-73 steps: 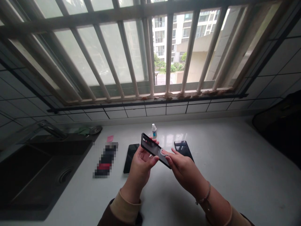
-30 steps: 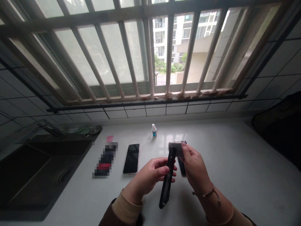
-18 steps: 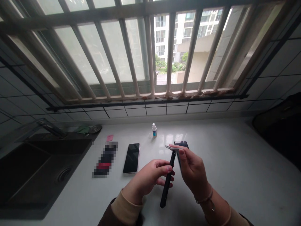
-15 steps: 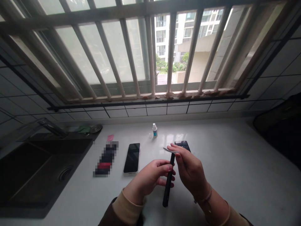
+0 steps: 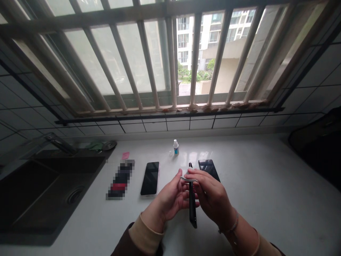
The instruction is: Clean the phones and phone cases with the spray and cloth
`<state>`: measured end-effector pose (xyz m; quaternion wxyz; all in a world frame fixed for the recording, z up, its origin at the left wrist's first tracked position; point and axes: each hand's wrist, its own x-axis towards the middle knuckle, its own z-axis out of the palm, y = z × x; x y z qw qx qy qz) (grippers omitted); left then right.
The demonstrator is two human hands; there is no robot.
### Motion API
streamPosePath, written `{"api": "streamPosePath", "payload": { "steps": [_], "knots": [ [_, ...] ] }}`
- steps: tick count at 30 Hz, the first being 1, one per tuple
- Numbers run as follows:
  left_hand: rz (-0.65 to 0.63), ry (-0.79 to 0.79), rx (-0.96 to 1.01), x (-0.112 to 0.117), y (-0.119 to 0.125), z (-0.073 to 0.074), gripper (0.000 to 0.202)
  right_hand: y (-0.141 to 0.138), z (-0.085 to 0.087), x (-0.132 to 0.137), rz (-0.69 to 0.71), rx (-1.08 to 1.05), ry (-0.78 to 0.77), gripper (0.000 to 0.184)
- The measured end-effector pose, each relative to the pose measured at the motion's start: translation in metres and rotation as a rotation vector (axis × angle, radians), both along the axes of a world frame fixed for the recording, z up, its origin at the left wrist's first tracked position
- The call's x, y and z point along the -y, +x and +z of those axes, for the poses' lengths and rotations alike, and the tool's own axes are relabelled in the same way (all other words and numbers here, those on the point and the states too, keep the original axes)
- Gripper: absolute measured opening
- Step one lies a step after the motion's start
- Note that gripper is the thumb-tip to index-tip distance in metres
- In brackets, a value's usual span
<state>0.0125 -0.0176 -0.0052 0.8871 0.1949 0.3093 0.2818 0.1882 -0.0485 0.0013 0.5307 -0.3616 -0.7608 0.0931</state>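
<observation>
Two hands meet at a dark edge beneath a barred window

A black phone case stands nearly edge-on in the lower middle of the frame, raised above a pale table and tilted slightly, its lower end toward the viewer. The left hand lies along its left side, fingers a little spread and passing behind the case, their tips showing on its right; the thumb stands up, clear of the dark edge. How firmly those fingers grip cannot be told. The right hand has its fingers together, pinching a thin, folded pale pad that lies across the upper part of the edge.

The case looks light and fairly stiff, with some give likely in its thin walls, and its smooth faces could slide in a loose hold. The long sides appear the surest place to take it, away from the spot beneath the pad. The pad looks soft and bendable, best pinched at one end.

Just right of the hands lies a dark phone, partly hidden; another black-screened phone lies left of center. A small white bottle stands upright beyond the hands, a clear cap just beside it. Near a pixelated strip is a pink packet, and a dark sink fills the lower left.
</observation>
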Motion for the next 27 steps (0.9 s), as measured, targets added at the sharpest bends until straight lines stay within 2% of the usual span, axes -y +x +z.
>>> {"api": "streamPosePath", "payload": {
  "steps": [5,9,19,21,27],
  "knots": [
    [-0.006,-0.047,0.073,0.000,-0.003,0.000,0.047,-0.003,0.004,0.003,0.067,0.018,0.018,0.032],
    [0.043,-0.062,0.111,0.001,-0.004,-0.001,0.037,-0.003,0.005,0.006,0.126,0.030,0.033,0.035],
    [0.089,-0.107,0.071,-0.001,-0.002,0.011,0.036,-0.006,0.008,0.011,0.234,0.093,0.023,0.034],
    [0.135,-0.097,0.061,-0.002,0.000,0.014,0.040,-0.007,0.010,0.013,0.262,0.104,0.003,0.032],
    [0.409,-0.092,-0.038,-0.009,-0.001,0.013,0.054,-0.010,0.021,0.022,0.375,0.095,-0.051,0.020]
  ]
}}
